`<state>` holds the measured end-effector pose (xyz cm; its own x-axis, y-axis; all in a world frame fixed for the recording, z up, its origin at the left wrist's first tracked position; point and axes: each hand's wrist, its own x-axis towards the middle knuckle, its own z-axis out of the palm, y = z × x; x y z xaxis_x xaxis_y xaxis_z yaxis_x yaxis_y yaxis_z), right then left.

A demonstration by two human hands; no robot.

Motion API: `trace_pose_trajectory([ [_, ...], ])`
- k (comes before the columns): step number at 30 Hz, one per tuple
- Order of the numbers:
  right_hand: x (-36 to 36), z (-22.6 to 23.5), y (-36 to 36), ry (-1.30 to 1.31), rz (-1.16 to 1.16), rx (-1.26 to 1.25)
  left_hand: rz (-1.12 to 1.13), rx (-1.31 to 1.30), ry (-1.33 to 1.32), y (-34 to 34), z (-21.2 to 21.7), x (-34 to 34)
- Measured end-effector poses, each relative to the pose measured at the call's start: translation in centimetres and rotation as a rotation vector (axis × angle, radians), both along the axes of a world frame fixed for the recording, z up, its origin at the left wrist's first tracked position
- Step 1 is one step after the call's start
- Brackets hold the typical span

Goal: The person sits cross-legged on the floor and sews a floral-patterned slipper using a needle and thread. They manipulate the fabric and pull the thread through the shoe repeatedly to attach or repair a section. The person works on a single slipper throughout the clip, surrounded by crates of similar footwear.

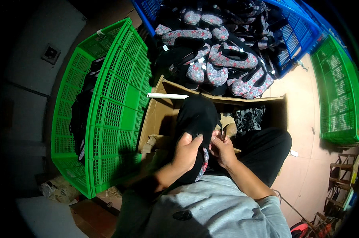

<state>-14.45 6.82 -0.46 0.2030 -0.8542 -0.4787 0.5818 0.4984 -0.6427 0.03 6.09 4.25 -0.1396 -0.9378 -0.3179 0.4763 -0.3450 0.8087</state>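
Note:
My left hand point(186, 151) is closed round a dark cloth shoe over my lap, thumb on top. A strip of the shoe's grey-and-red floral cloth point(203, 163) shows below my fingers. Its black part blends with my black trousers, so its full outline cannot be told. Close beside it, my right hand point(222, 150) is closed, fingertips pinched together by the shoe's edge. Something small and thin may be between them, too small to name. Just beyond my hands stands an open cardboard box point(235, 100), with crumpled tan paper point(228, 126) and grey-black patterned cloth point(250, 118) inside.
A blue crate point(296, 37) piled with floral shoes point(233, 57) stands ahead. At left, a tall green crate point(118, 101) holds dark items; another green crate point(340, 95) is at far right. A white tube point(167, 96) lies across the box edge. A rusty metal rack point(341, 178) stands lower right.

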Motion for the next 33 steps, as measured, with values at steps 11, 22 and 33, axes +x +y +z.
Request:
trace_pose_trajectory([
  [11, -0.4, -1.8, 0.7, 0.065, 0.089, -0.057, 0.044, -0.016, -0.101, -0.7, -1.5, -0.4],
  [22, -0.2, -2.2, 0.6, 0.343, 0.120, -0.397, 0.072, -0.107, -0.103, -0.4, -2.5, -0.1],
  [33, 0.2, -2.9, 1.4, 0.522, 0.027, -0.447, -0.054, -0.105, -0.216, 0.4, -0.7, 1.0],
])
